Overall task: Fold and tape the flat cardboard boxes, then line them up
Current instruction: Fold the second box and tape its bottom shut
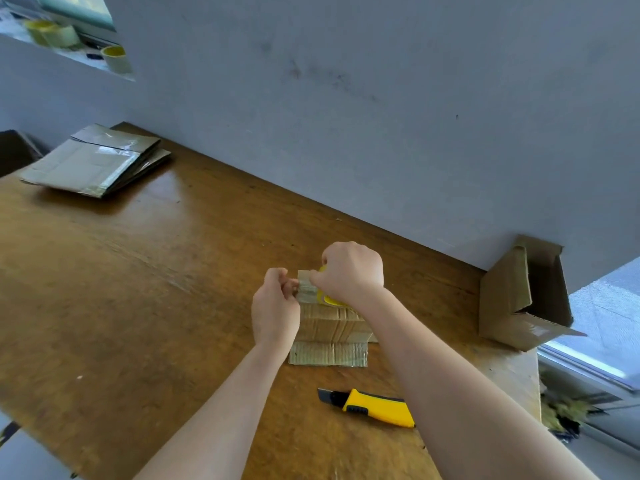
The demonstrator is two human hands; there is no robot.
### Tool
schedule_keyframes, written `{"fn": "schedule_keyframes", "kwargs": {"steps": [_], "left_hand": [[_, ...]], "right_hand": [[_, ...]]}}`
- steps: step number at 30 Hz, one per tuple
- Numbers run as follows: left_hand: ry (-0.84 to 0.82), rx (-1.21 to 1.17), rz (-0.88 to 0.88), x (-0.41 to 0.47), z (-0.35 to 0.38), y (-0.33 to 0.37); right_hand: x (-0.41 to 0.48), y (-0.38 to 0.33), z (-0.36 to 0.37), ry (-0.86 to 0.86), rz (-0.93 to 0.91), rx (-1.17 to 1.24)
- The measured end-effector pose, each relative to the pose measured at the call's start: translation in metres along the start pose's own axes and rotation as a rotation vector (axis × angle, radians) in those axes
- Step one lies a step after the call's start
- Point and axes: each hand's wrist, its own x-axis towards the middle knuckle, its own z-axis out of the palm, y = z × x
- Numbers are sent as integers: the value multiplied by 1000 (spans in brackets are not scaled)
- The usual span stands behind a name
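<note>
A small folded cardboard box (329, 327) stands on the wooden table (138, 271), one flap lying flat toward me. My right hand (349, 271) grips a yellow-cored tape roll (329, 299) just above the box's top. My left hand (275, 306) pinches the free end of the tape strip (306, 284) at the box's left upper edge. A stack of flat cardboard boxes (97, 162) lies at the table's far left corner. An assembled box (519, 292) with open flaps stands at the far right against the wall.
A yellow and black utility knife (370, 407) lies on the table near my right forearm. Several tape rolls (62, 34) sit on a ledge at the upper left. The grey wall (381, 116) borders the table's far edge.
</note>
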Motion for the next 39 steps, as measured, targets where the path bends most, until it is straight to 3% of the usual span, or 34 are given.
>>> {"fn": "schedule_keyframes", "kwargs": {"steps": [3, 12, 17, 25, 30, 34, 39], "left_hand": [[-6, 83, 68, -2, -2, 0], [-175, 34, -25, 11, 9, 7], [-323, -220, -166, 19, 27, 3], [-330, -234, -25, 21, 35, -6], [-308, -167, -1, 24, 35, -9], [-311, -112, -2, 25, 35, -7], [-302, -84, 13, 25, 35, -5]], "right_hand": [[-1, -1, 0, 22, -5, 8], [-5, 4, 0, 60, 14, 50], [-5, 7, 1, 54, -6, 97], [3, 52, -7, -185, 46, 671], [-1, 54, -3, -126, 76, 677], [-7, 67, -7, -67, 87, 535], [-9, 90, -17, -161, 27, 623]]}}
